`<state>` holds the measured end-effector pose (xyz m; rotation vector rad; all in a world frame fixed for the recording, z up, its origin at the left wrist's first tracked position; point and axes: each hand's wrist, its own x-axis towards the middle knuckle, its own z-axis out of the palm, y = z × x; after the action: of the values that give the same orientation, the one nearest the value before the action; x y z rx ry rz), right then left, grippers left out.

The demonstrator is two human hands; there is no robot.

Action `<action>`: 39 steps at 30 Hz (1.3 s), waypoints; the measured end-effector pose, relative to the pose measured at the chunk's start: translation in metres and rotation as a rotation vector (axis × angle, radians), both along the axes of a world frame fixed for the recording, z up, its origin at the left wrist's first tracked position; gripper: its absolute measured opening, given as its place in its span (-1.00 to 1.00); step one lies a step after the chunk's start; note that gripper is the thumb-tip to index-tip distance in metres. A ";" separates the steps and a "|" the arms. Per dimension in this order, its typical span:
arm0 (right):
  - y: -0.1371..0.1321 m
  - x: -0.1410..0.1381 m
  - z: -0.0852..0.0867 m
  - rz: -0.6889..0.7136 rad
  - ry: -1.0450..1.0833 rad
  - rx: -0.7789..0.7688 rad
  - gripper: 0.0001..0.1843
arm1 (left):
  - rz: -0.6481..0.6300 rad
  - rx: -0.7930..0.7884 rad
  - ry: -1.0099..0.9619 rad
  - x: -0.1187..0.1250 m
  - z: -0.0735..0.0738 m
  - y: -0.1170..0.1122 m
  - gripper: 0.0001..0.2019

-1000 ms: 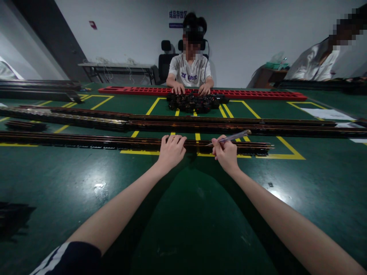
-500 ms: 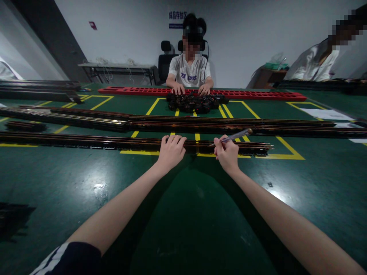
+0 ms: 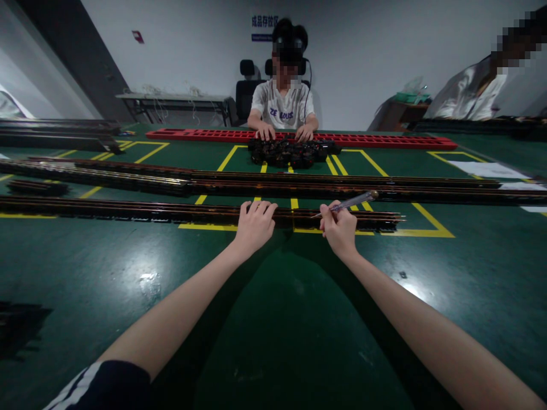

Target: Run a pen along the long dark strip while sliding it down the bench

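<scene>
A long dark strip with thin copper-coloured lines (image 3: 205,213) lies across the table in front of me. My left hand (image 3: 255,222) is bent over this strip near its middle, fingers curled across the far edge; the thumb is hidden. To the right, my right hand (image 3: 339,228) is closed around a screwdriver with a clear handle (image 3: 356,199). Its thin shaft points left and down, and the tip is at the strip between my hands. I cannot tell exactly what the tip touches. The strip's right end (image 3: 388,221) lies beyond my right hand.
More long dark strips (image 3: 299,185) lie just behind. A pile of small black parts (image 3: 290,152) and a red slotted rail (image 3: 384,142) are before a person (image 3: 282,105) sitting opposite. Dark pieces (image 3: 21,327) lie at near left, papers (image 3: 487,169) at far right.
The strip under my left hand has shifted slightly left, with that hand. My right hand and the screwdriver have moved very slightly right.
</scene>
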<state>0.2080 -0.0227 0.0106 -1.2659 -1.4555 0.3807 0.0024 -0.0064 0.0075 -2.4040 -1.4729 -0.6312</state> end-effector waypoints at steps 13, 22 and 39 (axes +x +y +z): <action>0.001 0.000 -0.001 -0.012 0.026 0.015 -0.56 | -0.001 0.004 0.007 0.000 0.000 0.001 -0.62; 0.001 -0.001 0.001 0.069 0.039 -0.013 -0.56 | 0.007 0.001 0.008 0.001 0.001 -0.001 -0.59; 0.000 -0.002 0.003 0.120 0.007 -0.037 -0.53 | 0.071 0.016 -0.031 -0.001 0.000 0.000 -0.51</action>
<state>0.2058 -0.0224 0.0133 -1.2089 -1.5289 0.4935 0.0010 -0.0068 0.0073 -2.3285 -1.5524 -0.6645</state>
